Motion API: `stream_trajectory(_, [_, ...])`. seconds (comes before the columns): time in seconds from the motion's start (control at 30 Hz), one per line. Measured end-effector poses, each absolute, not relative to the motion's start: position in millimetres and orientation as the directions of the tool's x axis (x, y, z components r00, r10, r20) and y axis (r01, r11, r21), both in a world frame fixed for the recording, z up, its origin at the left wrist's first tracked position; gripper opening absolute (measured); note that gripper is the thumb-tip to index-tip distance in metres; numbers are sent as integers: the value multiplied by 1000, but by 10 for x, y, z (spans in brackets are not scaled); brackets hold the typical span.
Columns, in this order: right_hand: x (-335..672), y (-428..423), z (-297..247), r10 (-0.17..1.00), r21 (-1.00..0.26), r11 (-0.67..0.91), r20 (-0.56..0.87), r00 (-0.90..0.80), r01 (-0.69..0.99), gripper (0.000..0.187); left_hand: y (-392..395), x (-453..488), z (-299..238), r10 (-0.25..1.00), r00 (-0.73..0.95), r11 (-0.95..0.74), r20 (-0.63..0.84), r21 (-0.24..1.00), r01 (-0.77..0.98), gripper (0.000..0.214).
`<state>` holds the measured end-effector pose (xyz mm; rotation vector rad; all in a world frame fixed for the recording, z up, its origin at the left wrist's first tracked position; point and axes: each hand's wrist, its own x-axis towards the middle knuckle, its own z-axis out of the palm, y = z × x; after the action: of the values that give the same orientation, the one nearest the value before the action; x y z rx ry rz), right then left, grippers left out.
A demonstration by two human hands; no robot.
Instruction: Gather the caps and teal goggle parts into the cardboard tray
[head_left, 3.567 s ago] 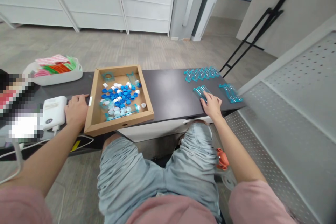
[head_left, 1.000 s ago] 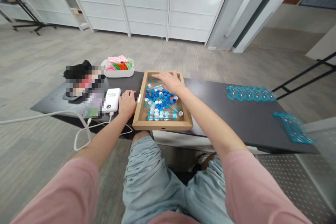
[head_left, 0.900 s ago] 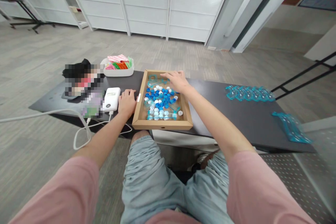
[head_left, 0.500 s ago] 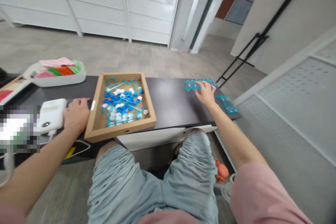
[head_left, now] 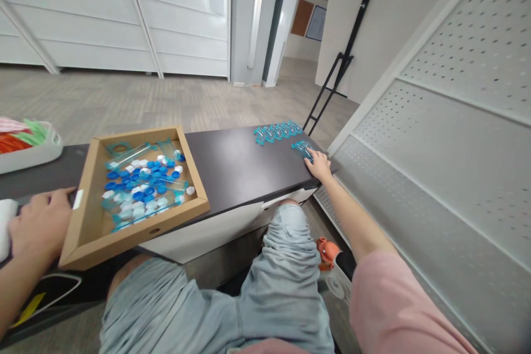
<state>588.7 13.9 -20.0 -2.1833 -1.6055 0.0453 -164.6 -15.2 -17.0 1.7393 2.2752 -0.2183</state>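
My right hand [head_left: 318,165] reaches to the far right end of the dark table [head_left: 240,163], its fingers lying on a small stack of clear blue plastic pieces [head_left: 302,147]. A row of more blue pieces [head_left: 277,131] lies just behind it. My left hand [head_left: 39,227] rests loosely curled on the table against the left side of a shallow cardboard tray [head_left: 97,240]. The tray holds several blue and white hexagonal caps [head_left: 141,181] and clear strips.
A white tub [head_left: 31,155] with red and green items stands at the far left. A white device [head_left: 5,221] lies by my left hand. A perforated metal panel [head_left: 435,177] rises on the right, and a black stand [head_left: 344,58] leans behind the table.
My right hand went from the tray's far side across to the blue pieces at the table's right end. My view swung right. My left hand stayed beside the tray.
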Motion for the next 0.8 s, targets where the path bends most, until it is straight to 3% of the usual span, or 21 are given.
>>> stream_trajectory(0.1, [5548, 215, -256, 948, -379, -51, 272, 164, 924, 54, -192, -1623, -101, 935, -352, 355, -48, 113, 928, 76])
stream_trajectory(0.2, [5129, 239, -321, 948, -391, 150, 316, -20, 908, 54, -216, -1528, -67, 927, -374, 373, 11, 61, 926, 83])
stream_trajectory(0.37, [4445, 236, -393, 916, -409, 365, 318, -245, 836, 43, -195, -1440, -96, 925, -372, 361, 78, 131, 923, 65])
stream_trajectory(0.63, [3694, 272, -354, 902, -563, 430, 244, -356, 705, 43, -196, -1517, -175, 929, -349, 318, 124, 213, 924, 60])
stream_trajectory(0.8, [3505, 351, -198, 913, -611, 408, 274, -302, 679, 47, -212, -1515, -201, 929, -343, 294, 137, 287, 912, 64])
